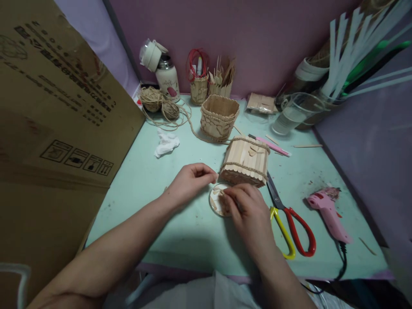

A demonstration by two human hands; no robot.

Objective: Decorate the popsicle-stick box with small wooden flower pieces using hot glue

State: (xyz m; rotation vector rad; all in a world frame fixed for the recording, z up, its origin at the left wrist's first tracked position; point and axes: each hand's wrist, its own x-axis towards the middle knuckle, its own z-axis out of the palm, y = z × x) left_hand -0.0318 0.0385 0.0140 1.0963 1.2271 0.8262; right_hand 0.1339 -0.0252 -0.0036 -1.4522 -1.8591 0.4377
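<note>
My left hand [192, 182] is closed in a pinch just left of the wooden container. Whatever is between its fingertips is too small to name. Over a small round dish [213, 204] holding little pale wooden pieces, my right hand [249, 210] has its thumb and fingers together; what they grip is hidden. Right behind both hands lies a container of wooden sticks [243, 157], on its side, with twine around it in two bands and small wooden pieces on its upper face. Large scissors [287, 210] with one red and one yellow handle lie right of my right hand.
A pink glue gun [331, 214] with a cord lies at right. Behind stand a wooden basket [219, 122], stick holders [198, 89], a bottle [168, 79] and a tilted plastic cup [289, 118]. Twine balls [151, 99], tissue [166, 143] and a pink pen-like tool [273, 146] lie around. A cardboard box [64, 128] borders the left.
</note>
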